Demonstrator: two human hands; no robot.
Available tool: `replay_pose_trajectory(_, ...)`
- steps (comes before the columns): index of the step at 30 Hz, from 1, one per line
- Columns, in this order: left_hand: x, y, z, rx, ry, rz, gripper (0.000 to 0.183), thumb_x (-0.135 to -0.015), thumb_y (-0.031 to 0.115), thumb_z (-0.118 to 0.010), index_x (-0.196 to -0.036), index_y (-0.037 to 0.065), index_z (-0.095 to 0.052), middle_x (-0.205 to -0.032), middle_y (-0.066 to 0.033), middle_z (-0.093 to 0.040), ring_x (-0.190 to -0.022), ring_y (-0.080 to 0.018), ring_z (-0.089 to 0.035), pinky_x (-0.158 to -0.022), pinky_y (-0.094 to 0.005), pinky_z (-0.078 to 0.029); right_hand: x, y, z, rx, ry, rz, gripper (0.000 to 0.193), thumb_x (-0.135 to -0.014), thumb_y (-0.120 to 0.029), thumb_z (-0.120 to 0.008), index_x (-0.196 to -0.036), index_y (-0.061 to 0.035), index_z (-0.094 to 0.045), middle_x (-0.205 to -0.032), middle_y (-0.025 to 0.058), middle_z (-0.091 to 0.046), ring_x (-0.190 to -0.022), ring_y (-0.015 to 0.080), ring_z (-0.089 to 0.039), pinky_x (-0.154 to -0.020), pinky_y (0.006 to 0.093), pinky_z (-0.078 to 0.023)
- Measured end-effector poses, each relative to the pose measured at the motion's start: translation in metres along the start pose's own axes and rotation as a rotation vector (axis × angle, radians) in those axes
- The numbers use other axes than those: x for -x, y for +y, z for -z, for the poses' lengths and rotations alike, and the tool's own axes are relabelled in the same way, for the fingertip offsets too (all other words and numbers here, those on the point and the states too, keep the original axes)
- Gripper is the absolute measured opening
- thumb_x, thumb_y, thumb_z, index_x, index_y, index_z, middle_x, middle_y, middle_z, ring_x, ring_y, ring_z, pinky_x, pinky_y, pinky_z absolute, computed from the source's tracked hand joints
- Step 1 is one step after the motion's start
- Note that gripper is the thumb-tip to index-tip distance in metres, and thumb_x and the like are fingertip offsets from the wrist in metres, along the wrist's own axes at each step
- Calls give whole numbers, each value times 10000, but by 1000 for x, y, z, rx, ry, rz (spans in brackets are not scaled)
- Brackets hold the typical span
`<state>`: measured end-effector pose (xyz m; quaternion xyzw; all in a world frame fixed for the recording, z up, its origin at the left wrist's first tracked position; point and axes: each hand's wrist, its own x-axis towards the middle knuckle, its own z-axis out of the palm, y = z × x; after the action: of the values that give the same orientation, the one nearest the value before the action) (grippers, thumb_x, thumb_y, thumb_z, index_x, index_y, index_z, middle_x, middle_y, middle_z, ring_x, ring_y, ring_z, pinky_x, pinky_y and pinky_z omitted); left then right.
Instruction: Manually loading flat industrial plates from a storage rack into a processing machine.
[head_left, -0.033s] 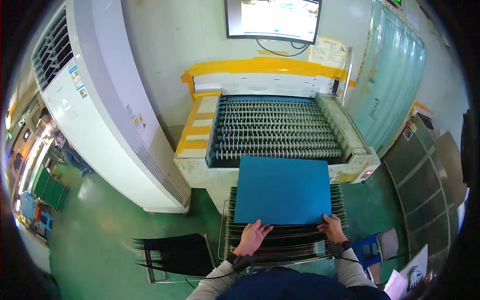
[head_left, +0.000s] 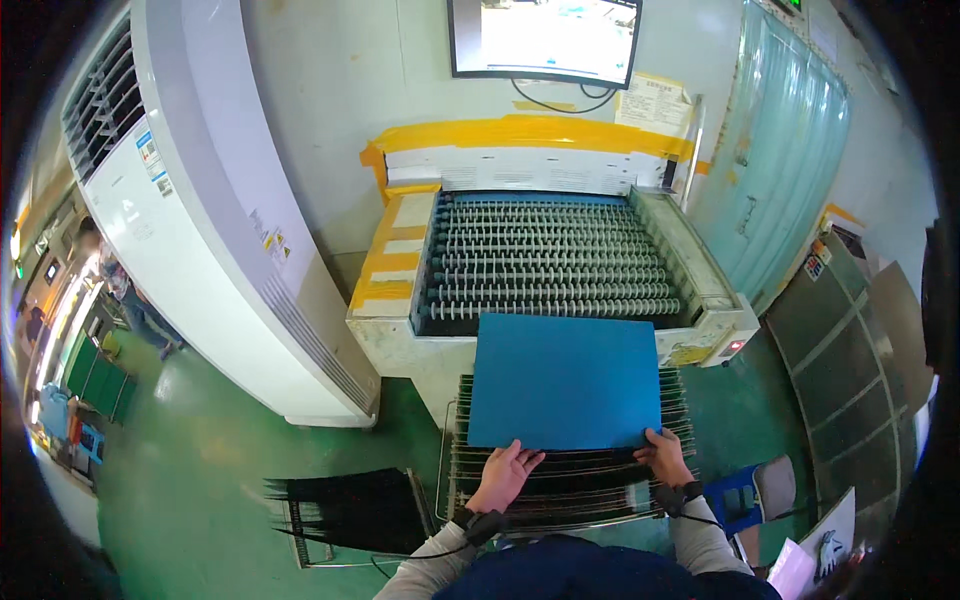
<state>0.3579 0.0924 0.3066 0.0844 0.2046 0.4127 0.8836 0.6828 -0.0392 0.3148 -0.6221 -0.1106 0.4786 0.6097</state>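
Observation:
A flat blue rectangular panel [head_left: 565, 385] lies level in front of me, its far edge at the near lip of the roller conveyor [head_left: 555, 255]. At its near left edge my left hand [head_left: 503, 476] grips it, thumb up at the rim and the other fingers partly beneath. My right hand [head_left: 665, 460] pinches the near right corner, with the thumb on top. Under the panel stands a slotted rack [head_left: 675, 400] with thin wire-like dividers; whatever it holds below the panel is mostly hidden.
A second rack with thin black sheets [head_left: 350, 508] stands on the floor to the left. A tall white air conditioner [head_left: 215, 230] rises left of the conveyor. Dark framed panels [head_left: 840, 370] lean at right, near a blue stool [head_left: 735, 500]. Another person [head_left: 130, 295] stands far left.

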Motion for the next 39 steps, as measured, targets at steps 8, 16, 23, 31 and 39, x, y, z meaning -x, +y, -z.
replay_pose_trajectory(8, -6, -2, 10, -17, -18, 8, 133, -1018, 115, -508, -1113, 56, -581, -1150, -110, -635, -1091, -292, -606, -1021, -526, -477, 1, -4, -1, 9, -16, -12, 235, -962, -217, -623, -1124, -68, -543, -885, 66, -637, -610, 230, -664, -502, 342, -530)
replay_pose_trajectory(16, -7, -5, 11, 4, -11, -13, 97, -1011, 119, -527, -1067, 65, -586, -1124, -113, -642, -1099, -316, -605, -1018, -547, -473, 4, -9, -6, 45, -8, -35, 199, -959, -217, -624, -1087, -94, -536, -879, 47, -620, -626, 232, -665, -517, 343, -519)
replay_pose_trajectory(23, -7, -5, 14, 20, -55, -20, 148, -1022, 139, -515, -1137, 55, -555, -1200, -127, -612, -1125, -327, -594, -1021, -557, -467, -2, -2, 5, 43, -45, -9, 257, -977, -208, -587, -1144, -27, -510, -954, 105, -635, -629, 254, -676, -520, 351, -557)
replay_pose_trajectory(31, -4, -4, 12, -79, -17, -53, 207, -1031, 160, -497, -1211, 68, -545, -1239, -126, -608, -1123, -322, -595, -1026, -533, -466, 7, -14, 0, -36, -132, -104, 203, -1004, -202, -554, -1134, -49, -519, -909, 106, -621, -667, 271, -675, -548, 365, -561)
replay_pose_trajectory(39, 5, -4, -6, -112, 4, -64, 147, -994, 159, -569, -1119, 84, -586, -1189, -137, -635, -1114, -333, -598, -1023, -536, -468, 3, -15, 9, -87, -230, -156, 200, -1005, -201, -551, -1141, -57, -523, -930, 112, -627, -708, 266, -675, -605, 388, -555)
